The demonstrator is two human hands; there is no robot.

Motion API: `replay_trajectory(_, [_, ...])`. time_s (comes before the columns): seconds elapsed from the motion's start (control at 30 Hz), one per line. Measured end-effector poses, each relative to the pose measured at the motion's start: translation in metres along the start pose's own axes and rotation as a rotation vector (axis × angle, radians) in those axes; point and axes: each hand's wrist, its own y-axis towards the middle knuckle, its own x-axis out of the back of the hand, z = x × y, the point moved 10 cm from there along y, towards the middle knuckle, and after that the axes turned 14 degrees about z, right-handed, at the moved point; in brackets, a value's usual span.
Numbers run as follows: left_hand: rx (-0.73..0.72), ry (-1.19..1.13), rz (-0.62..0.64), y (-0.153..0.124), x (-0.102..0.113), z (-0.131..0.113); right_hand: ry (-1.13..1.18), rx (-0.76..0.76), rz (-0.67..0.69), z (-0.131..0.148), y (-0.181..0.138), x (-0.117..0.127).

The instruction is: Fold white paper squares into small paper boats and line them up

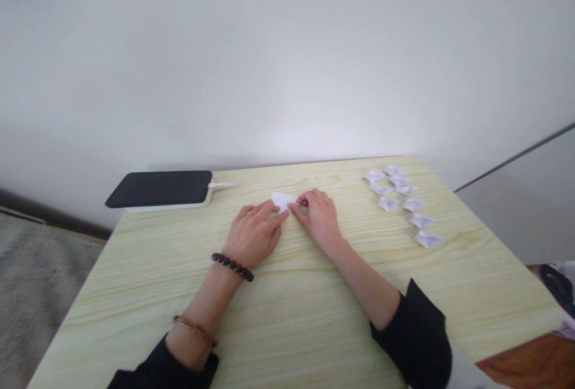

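A small folded piece of white paper lies on the table between my two hands. My left hand, with a dark beaded bracelet at the wrist, presses its fingers and thumb on the paper's left and near side. At the paper's right corner, my right hand pinches the edge between thumb and bent fingers. The fingers hide part of the paper's outline. Off to the right sit several small folded paper boats, white with bluish shading, in a loose group.
A phone or tablet with a black screen lies at the table's back left, a white cable plug in its right end. The pale wood-grain table meets a white wall at the back. Grey carpet shows at left.
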Motion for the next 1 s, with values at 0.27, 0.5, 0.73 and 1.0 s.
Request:
replay_trajectory(0.27, [0.027, -0.014, -0.015, -0.001, 0.001, 0.000, 0.107, 0.081, -0.013, -0.001, 0.000, 0.001])
replay_trajectory(0.5, [0.035, -0.009, -0.016, -0.002, 0.000, 0.002, 0.287, 0.099, 0.029, -0.009, 0.006, 0.002])
replay_trajectory(0.73, [0.027, -0.002, -0.009, -0.001, -0.001, 0.001, 0.346, 0.092, -0.024, -0.013, 0.005, 0.005])
replay_trajectory(1.0, [0.035, -0.015, -0.006, -0.001, -0.001, 0.001, 0.251, 0.089, 0.003, -0.008, 0.004, 0.002])
